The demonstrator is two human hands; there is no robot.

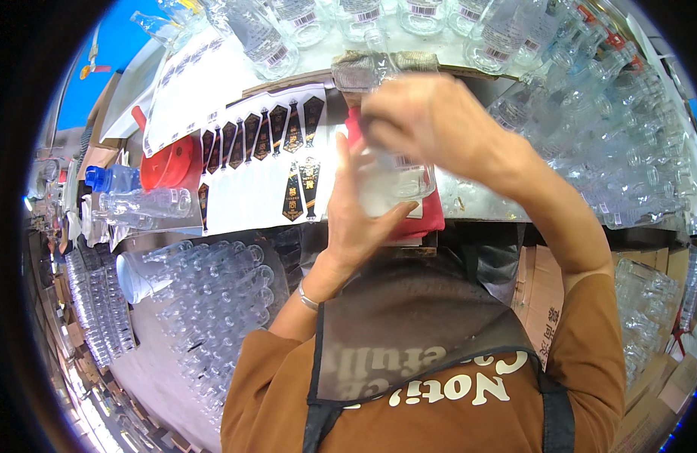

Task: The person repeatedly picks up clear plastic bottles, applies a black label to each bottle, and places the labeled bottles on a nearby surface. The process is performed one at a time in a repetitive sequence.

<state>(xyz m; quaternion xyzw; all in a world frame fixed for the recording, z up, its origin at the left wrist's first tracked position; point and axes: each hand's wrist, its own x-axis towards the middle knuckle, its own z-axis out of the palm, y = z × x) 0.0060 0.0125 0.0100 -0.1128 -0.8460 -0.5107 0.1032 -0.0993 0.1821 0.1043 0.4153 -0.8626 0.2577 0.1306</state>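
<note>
A clear glass bottle [420,181] lies in front of me over a red cloth [431,215], its neck pointing away across a rest padded with greyish cloth [354,72]. My left hand [360,223] grips the bottle near its base, thumb on the near side and fingers along its left. Over the bottle's upper body is my right hand [439,124], fingers curled and smeared by motion; whether they hold anything is hidden. To the left lies a white sheet [250,192] carrying several black, tie-shaped labels with gold print [294,200].
Glass bottles [276,53] stand along the far edge, with many more massed on the right [605,151]. A red dish [167,164] and lying bottles [148,202] are at the left. Lower left, more bottles [220,302] crowd together; a cardboard box [541,302] stands lower right.
</note>
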